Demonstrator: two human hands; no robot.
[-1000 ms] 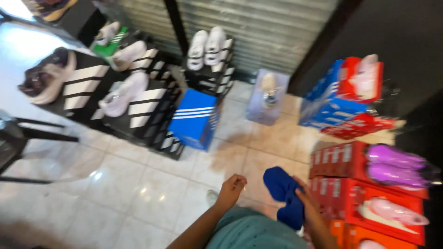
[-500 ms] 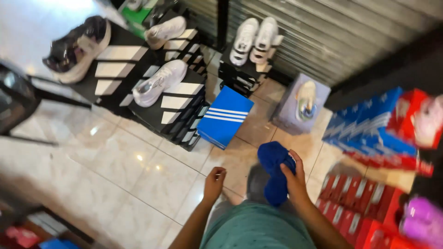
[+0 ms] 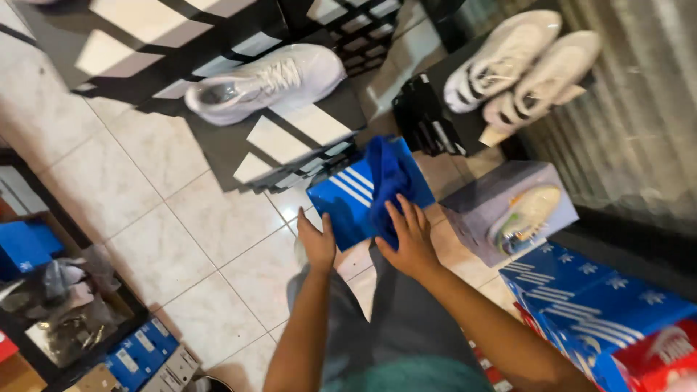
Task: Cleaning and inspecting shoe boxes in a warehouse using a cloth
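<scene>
A blue shoebox with white stripes lies on the tiled floor in front of me. My right hand presses a blue cloth flat onto the box lid, fingers spread over the cloth. At the box's near left edge my left hand touches it with loosely curled fingers.
Black striped shoeboxes carry a white sneaker behind the blue box. A pair of white sneakers sits on black boxes at the back right. A grey box with a shoe and stacked blue and red boxes stand right. Cluttered shelves left.
I have moved closer to the blue striped box. My right hand carried the blue cloth forward and laid it on the lid; my left hand reached the box's edge.
</scene>
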